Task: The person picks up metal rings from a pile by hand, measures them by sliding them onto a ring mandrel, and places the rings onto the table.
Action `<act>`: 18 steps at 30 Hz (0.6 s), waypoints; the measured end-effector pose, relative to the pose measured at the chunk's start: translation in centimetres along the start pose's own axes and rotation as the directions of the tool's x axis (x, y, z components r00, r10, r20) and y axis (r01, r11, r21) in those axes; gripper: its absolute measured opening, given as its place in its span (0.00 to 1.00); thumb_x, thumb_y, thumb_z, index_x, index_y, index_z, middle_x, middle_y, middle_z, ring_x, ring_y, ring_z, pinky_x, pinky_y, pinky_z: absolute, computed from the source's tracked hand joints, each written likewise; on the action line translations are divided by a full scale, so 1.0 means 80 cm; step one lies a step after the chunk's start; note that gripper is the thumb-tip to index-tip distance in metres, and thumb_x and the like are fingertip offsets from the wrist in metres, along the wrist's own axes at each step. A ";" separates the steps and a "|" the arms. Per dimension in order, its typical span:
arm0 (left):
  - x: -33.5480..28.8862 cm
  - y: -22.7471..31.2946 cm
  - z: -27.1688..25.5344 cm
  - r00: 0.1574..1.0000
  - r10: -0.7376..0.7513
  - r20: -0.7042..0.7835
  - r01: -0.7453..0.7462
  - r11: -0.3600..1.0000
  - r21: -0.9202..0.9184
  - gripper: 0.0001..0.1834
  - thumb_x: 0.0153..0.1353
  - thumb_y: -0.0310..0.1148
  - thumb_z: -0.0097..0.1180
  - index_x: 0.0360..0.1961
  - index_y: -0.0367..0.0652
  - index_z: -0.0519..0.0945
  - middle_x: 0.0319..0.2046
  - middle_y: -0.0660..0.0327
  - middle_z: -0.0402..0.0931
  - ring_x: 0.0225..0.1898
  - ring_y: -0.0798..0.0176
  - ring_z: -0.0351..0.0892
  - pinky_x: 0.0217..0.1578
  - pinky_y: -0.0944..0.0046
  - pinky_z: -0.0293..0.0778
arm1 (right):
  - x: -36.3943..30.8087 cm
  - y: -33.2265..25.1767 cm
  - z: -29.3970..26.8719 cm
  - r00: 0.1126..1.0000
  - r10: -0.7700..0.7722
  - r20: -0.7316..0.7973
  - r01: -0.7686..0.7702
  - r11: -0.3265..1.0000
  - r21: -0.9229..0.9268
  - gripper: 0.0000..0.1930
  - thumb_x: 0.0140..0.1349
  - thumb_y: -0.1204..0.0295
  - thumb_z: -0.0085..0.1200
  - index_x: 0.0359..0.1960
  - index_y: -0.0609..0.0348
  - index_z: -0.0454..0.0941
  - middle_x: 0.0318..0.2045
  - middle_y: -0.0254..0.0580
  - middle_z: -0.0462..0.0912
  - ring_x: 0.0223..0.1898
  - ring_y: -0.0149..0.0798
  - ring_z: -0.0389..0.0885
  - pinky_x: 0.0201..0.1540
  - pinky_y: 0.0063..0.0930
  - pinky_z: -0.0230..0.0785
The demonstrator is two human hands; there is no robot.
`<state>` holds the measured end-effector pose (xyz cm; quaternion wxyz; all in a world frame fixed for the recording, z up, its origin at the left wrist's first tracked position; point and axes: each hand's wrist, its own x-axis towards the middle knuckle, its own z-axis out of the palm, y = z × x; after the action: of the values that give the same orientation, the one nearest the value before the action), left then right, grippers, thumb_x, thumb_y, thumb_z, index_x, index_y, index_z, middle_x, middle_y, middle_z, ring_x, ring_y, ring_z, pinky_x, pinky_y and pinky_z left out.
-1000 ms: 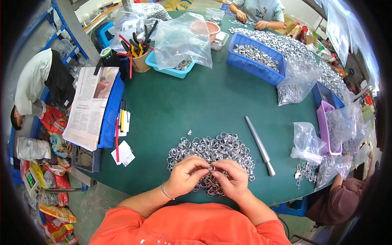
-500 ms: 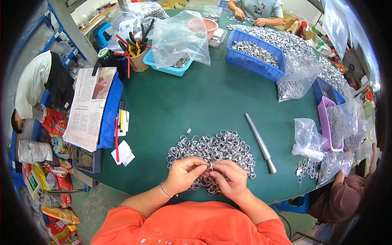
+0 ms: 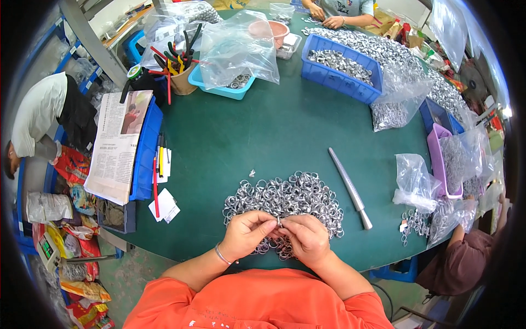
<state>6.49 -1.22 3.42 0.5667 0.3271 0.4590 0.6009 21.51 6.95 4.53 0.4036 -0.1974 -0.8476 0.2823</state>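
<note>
My left hand [image 3: 246, 233] and my right hand [image 3: 307, 237] meet at the near edge of a heap of silver rings [image 3: 290, 194]. Between their pinched fingertips they hold one small silver ring [image 3: 279, 221], partly hidden by the thumbs and forefingers. The heap spreads behind and beneath both hands on the green table [image 3: 230, 137]. A tapered metal ring mandrel [image 3: 349, 186] lies to the right of the heap. One small silver piece [image 3: 252, 173] sits apart, just beyond the heap.
At left, a newspaper [image 3: 118, 148] leans over a blue bin [image 3: 147, 159], beside pens and white cards [image 3: 164, 206]. Farther back stand a pot of pliers [image 3: 182, 79], a light-blue basin [image 3: 235, 92] and a blue crate [image 3: 342, 68] of metal pieces. A co-worker's hands [image 3: 326, 16] work across the table.
Both hands keep their pinch on the ring, the right fingers slightly shifted. The view has tilted a little. Across the table, the co-worker's hands have moved.
</note>
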 end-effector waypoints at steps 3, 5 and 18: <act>0.000 -0.002 0.000 1.000 0.016 0.006 -0.016 1.000 0.018 0.07 0.59 0.25 0.49 0.35 0.31 0.74 0.30 0.57 0.77 0.32 0.67 0.78 0.35 0.69 0.76 | 0.002 -0.001 -0.001 1.000 -0.022 0.005 0.023 0.999 -0.036 0.09 0.43 0.81 0.59 0.29 0.63 0.77 0.27 0.41 0.79 0.26 0.40 0.77 0.28 0.27 0.69; 0.000 -0.001 0.000 1.000 0.014 0.007 -0.014 1.000 0.011 0.07 0.60 0.26 0.49 0.36 0.31 0.74 0.31 0.57 0.77 0.32 0.66 0.78 0.36 0.69 0.76 | 0.001 0.000 -0.001 0.999 -0.034 0.006 0.034 0.998 -0.055 0.09 0.43 0.80 0.59 0.29 0.63 0.77 0.27 0.41 0.79 0.26 0.39 0.78 0.28 0.26 0.69; -0.001 -0.002 0.000 1.000 -0.024 0.009 0.024 1.000 0.013 0.07 0.59 0.24 0.48 0.35 0.30 0.73 0.33 0.53 0.76 0.33 0.62 0.78 0.37 0.65 0.77 | 0.000 0.000 0.001 0.998 -0.036 -0.059 0.036 0.999 0.007 0.08 0.41 0.82 0.60 0.25 0.63 0.76 0.27 0.43 0.80 0.26 0.39 0.79 0.29 0.25 0.70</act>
<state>6.57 -1.32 3.31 0.5738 0.3279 0.4645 0.5895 21.43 6.92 4.49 0.4344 -0.1887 -0.8375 0.2725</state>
